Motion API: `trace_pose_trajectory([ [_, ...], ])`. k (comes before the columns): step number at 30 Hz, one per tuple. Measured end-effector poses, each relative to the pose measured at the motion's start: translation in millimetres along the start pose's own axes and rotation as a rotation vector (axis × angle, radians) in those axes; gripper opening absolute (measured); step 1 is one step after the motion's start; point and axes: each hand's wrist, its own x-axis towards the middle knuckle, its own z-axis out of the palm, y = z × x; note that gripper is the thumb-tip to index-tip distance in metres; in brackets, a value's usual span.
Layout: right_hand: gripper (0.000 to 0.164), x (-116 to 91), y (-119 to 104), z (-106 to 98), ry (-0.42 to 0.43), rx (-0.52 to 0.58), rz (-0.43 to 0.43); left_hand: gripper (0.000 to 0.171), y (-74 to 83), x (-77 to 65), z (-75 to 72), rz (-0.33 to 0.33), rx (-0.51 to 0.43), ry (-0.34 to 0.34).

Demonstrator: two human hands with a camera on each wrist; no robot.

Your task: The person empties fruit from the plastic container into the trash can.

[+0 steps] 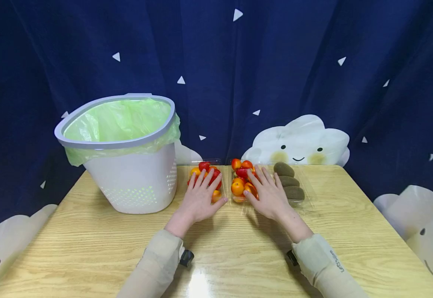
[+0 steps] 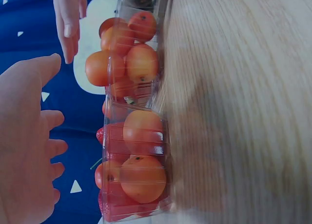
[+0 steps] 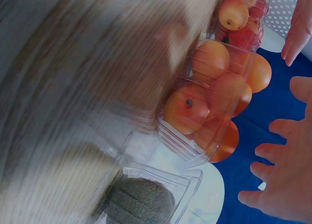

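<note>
Both hands are held with fingers spread over clear plastic boxes of fruit, gripping nothing. Under my left hand (image 1: 201, 200) is the left box (image 2: 111, 153), holding strawberries (image 1: 204, 166) and orange-coloured fruits (image 2: 143, 179). My right hand (image 1: 271, 198) spreads over the right side of the middle box (image 3: 183, 151), heaped with orange fruits (image 1: 237, 188), red-orange fruits (image 1: 236, 164) and a strawberry (image 1: 241, 172). In the wrist views a gap shows between the hands and the boxes. Brown kiwis (image 1: 294, 193) lie in a third clear box (image 3: 187, 197) just right of my right hand.
A tall white bin (image 1: 127, 174) with a grey rim and a green liner bag (image 1: 127, 120) stands left of the boxes. All rest on a light wooden table (image 1: 350, 231). A dark blue curtain (image 1: 216, 49) with cloud shapes hangs behind the table.
</note>
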Motion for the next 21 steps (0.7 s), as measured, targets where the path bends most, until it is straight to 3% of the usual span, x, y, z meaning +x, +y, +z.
trace_pose_trajectory([
  [13, 0.060, -4.3, -0.5, -4.4, 0.015, 0.025, 0.010, 0.071, 0.6, -5.5, -7.8, -0.037, -0.006, -0.024],
  [21, 0.055, -6.8, 0.9, -9.1, 0.053, 0.035, 0.005, 0.071, -4.7, -14.3, -12.0, -0.050, -0.022, 0.026],
])
